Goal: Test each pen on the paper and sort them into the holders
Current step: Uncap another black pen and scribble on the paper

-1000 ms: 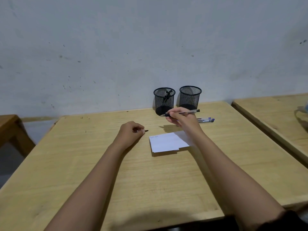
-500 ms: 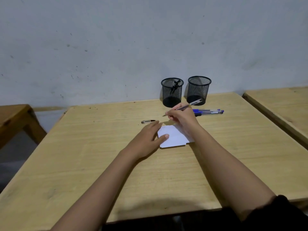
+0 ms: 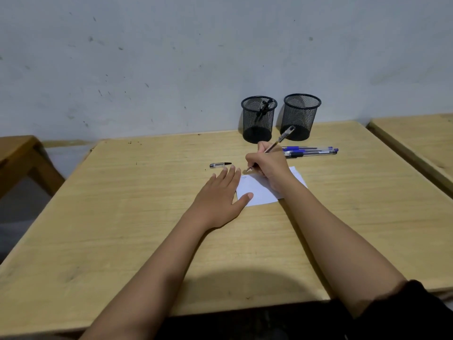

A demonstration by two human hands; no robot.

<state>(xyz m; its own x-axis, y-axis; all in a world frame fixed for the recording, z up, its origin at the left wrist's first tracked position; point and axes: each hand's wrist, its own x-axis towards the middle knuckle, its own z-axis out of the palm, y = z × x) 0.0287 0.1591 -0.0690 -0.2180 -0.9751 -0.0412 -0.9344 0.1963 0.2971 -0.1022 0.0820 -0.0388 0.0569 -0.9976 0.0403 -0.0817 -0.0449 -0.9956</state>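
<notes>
So closest to the camera it's just two bare forearms reaching out over a pale wooden bench [image 3: 122, 241], with a bit of dark sleeve [image 3: 416, 312] at the right elbow. The left hand [image 3: 220, 195] lies flat and relaxed, palm down, not gripping anything; its thumb sits on the near left corner of the white sheet of paper [image 3: 262, 192] and the fingers run along the paper's left edge. The right hand [image 3: 269, 165] is curled around a black pen [image 3: 279, 139] in a normal writing grip, heel of the hand resting on the paper, tip down right at the sheet's far left corner. The pen's back end tilts up and away toward the holders. There's a small scribble near that corner, too tiny to read.

Just past the left fingertips, a clear pen cap [image 3: 220, 164] with a black end lies on the wood, apart from the paper. To the right, behind the writing hand, a little bunch of blue pens [image 3: 311, 151] lies side by side.

At the back by the wall stand two black mesh holders. The left holder [image 3: 258, 119] has something dark leaning inside, probably a pen, hard to tell. The right holder [image 3: 302, 116] looks empty. Another wooden bench [image 3: 416, 138] sits off to the right.
</notes>
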